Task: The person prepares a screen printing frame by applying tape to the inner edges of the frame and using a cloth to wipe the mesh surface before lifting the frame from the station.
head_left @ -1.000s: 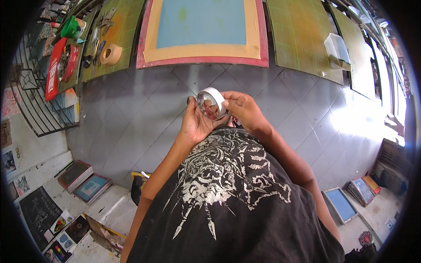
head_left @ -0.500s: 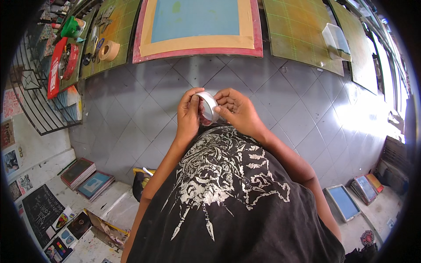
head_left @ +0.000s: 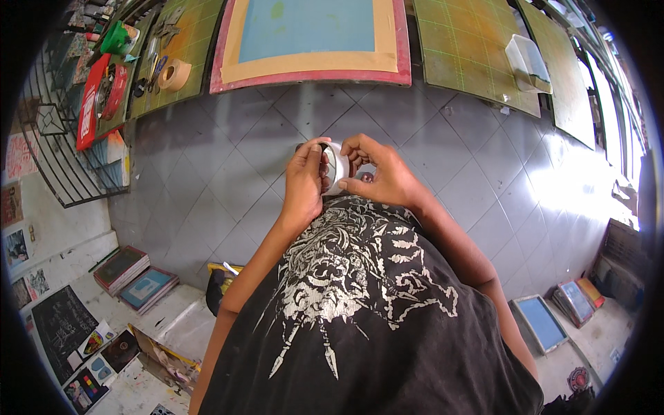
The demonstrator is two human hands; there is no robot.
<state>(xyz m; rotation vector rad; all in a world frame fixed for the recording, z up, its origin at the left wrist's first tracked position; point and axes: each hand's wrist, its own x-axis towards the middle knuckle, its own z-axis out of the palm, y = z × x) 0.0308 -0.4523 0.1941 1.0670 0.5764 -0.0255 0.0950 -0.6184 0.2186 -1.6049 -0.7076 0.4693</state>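
Observation:
I hold a roll of white tape (head_left: 338,168) upright in front of my body, above the printed black shirt (head_left: 339,290). My left hand (head_left: 304,178) grips it from the left, thumb at the upper rim and fingers partly showing inside the ring. My right hand (head_left: 387,176) is at the roll's right side, thumb and curled fingertips touching its white band. A screen frame (head_left: 220,79) with a blue centre, tan taped border and red edge lies beyond my hands.
Green boards (head_left: 470,69) flank the screen, holding a clear container (head_left: 527,63), a tan tape roll (head_left: 173,75) and tools. A metal rack (head_left: 52,155) stands left, above stacked framed screens (head_left: 145,290). More screens (head_left: 537,321) lie at lower right. Grey tiled floor (head_left: 242,152) runs below the boards.
The roll has turned more upright and edge-on. My left thumb has moved onto its upper rim, and my right fingers have shifted along its side. The view has tilted slightly.

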